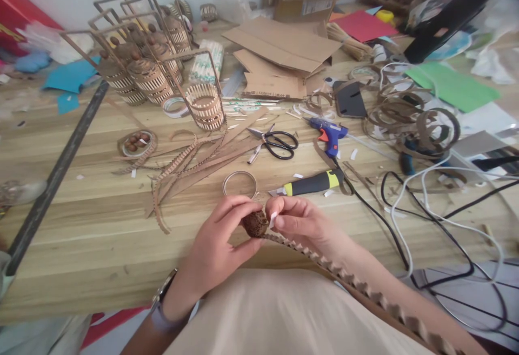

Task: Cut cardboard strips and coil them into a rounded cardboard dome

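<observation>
My left hand [221, 239] grips a small brown coil [255, 224] of rolled corrugated cardboard between thumb and fingers. From the coil a corrugated cardboard strip [357, 283] runs down to the lower right, beneath my right forearm. Close beside the coil, my right hand [306, 224] pinches a small white slip [273, 219] of paper or tape between thumb and forefinger. Just beyond my fingers lie a thin ring [239, 184] and a utility knife [312, 183] with its blade out. Scissors [279, 144] and a blue glue gun [330, 134] rest farther back.
Lantern-like cardboard pieces with handles [148, 76] stand back left, near a small bowl [138, 144] of brown balls. Loose strips [194, 163] lie in front of them. Flat cardboard [284, 44] sits at the back. Cables [436, 209] and cardboard rolls [438, 131] crowd the right.
</observation>
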Demonstrator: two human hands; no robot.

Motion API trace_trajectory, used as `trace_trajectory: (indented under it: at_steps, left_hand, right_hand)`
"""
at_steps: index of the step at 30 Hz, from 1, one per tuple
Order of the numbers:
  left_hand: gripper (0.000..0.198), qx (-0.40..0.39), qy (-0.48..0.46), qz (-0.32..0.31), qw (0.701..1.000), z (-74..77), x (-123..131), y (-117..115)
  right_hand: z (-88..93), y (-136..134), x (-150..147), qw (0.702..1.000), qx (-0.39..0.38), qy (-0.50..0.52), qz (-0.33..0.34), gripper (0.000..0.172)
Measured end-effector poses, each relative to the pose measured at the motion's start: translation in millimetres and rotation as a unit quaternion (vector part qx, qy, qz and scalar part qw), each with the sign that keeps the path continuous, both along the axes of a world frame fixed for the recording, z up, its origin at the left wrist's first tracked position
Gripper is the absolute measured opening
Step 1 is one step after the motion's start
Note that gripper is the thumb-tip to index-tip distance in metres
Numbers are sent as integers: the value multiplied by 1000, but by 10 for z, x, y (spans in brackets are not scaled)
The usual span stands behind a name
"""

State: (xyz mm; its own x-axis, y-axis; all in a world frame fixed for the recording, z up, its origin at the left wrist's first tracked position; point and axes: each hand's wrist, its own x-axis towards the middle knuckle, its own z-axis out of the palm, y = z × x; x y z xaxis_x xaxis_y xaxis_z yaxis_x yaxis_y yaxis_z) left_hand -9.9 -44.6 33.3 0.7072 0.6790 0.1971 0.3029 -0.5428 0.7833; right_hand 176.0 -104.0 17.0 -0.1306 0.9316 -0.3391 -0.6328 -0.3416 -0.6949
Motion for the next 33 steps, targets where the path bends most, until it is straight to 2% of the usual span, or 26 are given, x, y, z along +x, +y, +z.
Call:
trace_trajectory:
  at_steps: [7,13,21,29,33]
  left_hand:
    - [42,-2,-6,-6,1000,-13,19,-10]
    - [39,-14,-4,-3,1000,10,43,-19]
    - [37,-16,-20,12,1000,-23,68,-65]
    - [41,47,-10,8,999,-52,57,-93]
    - [41,64,-1,5,998,-70,46,-105]
  right_hand:
    - [-98,13,-42,999,43,8,27,27]
    - [-78,1,-74,997,54,-48,-20,25]
    - [-27,-17,-94,991,88,-88,-48,20]
    - [-109,-4,-128,988,130,-66,-55,13]
    - [-76,-1,-94,984,138,-105,-36,17]
